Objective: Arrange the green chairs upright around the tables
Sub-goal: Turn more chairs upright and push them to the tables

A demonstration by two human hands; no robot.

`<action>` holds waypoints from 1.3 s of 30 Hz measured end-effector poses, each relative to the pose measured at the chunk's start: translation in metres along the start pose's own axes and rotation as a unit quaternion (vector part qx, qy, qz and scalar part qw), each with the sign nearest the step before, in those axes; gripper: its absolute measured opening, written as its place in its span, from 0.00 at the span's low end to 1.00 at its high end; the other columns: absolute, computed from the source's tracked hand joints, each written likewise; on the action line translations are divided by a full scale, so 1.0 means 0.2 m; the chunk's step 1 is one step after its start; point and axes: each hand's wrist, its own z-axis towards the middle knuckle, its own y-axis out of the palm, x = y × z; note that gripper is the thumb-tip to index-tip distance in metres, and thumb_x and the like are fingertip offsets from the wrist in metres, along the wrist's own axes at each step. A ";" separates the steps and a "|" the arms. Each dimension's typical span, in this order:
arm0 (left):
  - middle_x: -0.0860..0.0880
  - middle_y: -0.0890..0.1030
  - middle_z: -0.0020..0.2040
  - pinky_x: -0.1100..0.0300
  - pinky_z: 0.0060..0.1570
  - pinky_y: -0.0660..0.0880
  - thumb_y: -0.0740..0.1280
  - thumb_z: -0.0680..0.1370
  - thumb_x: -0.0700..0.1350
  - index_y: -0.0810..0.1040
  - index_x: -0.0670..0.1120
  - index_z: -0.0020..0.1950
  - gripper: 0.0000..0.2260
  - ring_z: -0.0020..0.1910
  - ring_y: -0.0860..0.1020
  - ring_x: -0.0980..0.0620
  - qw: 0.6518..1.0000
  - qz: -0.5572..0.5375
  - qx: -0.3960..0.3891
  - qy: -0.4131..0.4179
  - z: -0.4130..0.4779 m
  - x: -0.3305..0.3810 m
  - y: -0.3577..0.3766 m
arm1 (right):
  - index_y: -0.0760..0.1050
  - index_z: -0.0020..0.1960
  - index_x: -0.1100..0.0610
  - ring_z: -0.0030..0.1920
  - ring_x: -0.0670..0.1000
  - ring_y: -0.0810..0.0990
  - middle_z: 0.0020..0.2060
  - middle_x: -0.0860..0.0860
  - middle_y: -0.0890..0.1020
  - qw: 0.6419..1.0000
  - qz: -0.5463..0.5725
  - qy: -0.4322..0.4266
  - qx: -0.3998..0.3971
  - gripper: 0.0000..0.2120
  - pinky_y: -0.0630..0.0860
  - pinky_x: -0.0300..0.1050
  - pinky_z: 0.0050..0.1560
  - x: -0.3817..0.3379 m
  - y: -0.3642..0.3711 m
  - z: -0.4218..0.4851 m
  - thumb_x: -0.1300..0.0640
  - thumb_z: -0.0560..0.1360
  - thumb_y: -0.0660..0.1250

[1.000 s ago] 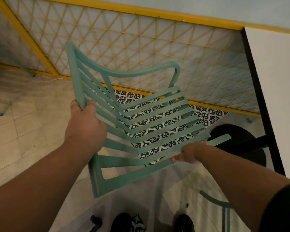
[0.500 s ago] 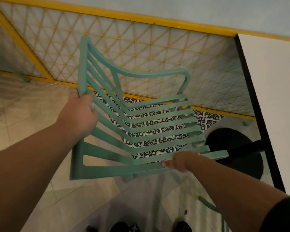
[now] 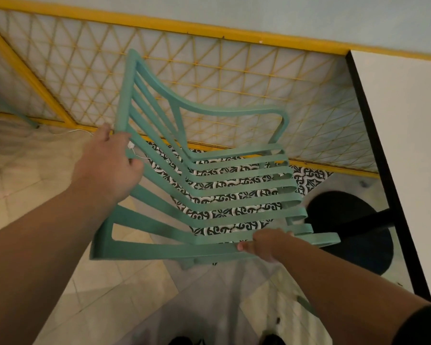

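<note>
A green slatted chair (image 3: 234, 192) hangs in the air in front of me, its seat roughly level and its back rising to the upper left. My left hand (image 3: 110, 168) grips the top rail of the chair's back. My right hand (image 3: 264, 244) holds the near side rail of the seat. The chair's legs are mostly hidden under the seat. A white table with a black edge (image 3: 393, 170) stands to the right, close to the chair's front edge.
The table's black round base (image 3: 353, 232) sits on the floor under the chair's right end. A yellow lattice railing (image 3: 209, 78) runs behind the chair. Part of another green chair (image 3: 306, 305) shows low at the right. My shoes are at the bottom edge.
The chair has risen and turned so the seat is more level. Both hands kept their hold and moved with it.
</note>
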 end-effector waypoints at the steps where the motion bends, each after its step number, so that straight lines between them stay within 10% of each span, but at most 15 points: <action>1: 0.41 0.73 0.66 0.43 0.51 0.77 0.66 0.77 0.45 0.68 0.48 0.72 0.24 0.59 0.76 0.37 1.000 -0.018 0.017 -0.009 -0.05 0.01 -0.01 | 0.77 0.63 0.56 0.71 0.64 0.70 0.67 0.59 0.77 1.000 0.005 -0.001 -0.001 0.44 0.57 0.71 0.74 0.00 0.00 0.00 0.20 0.72 0.50; 3: 0.42 0.73 0.64 0.50 0.41 0.75 0.67 0.77 0.45 0.62 0.52 0.73 0.26 0.50 0.78 0.41 0.999 -0.017 -0.016 -0.038 -0.21 0.00 -0.01 | 0.75 0.65 0.55 0.71 0.63 0.71 0.67 0.58 0.77 1.000 0.016 -0.008 0.006 0.43 0.58 0.71 0.74 0.01 -0.01 -0.01 0.21 0.73 0.51; 8: 0.48 0.43 0.83 0.43 0.53 0.79 0.62 0.79 0.48 0.61 0.51 0.79 0.27 0.60 0.74 0.38 0.985 0.162 -0.058 -0.033 -0.47 -0.04 0.06 | 0.73 0.70 0.54 0.73 0.62 0.70 0.70 0.57 0.76 0.999 -0.026 -0.025 0.002 0.43 0.53 0.73 0.75 0.00 -0.04 -0.01 0.21 0.74 0.49; 39: 0.54 0.43 0.82 0.45 0.55 0.78 0.62 0.78 0.38 0.62 0.50 0.81 0.30 0.58 0.77 0.41 0.988 0.128 -0.082 0.005 -0.08 -0.14 0.03 | 0.72 0.70 0.59 0.66 0.61 0.76 0.68 0.60 0.76 0.997 0.052 -0.030 -0.056 0.38 0.73 0.61 0.67 -0.16 -0.13 0.00 0.28 0.80 0.49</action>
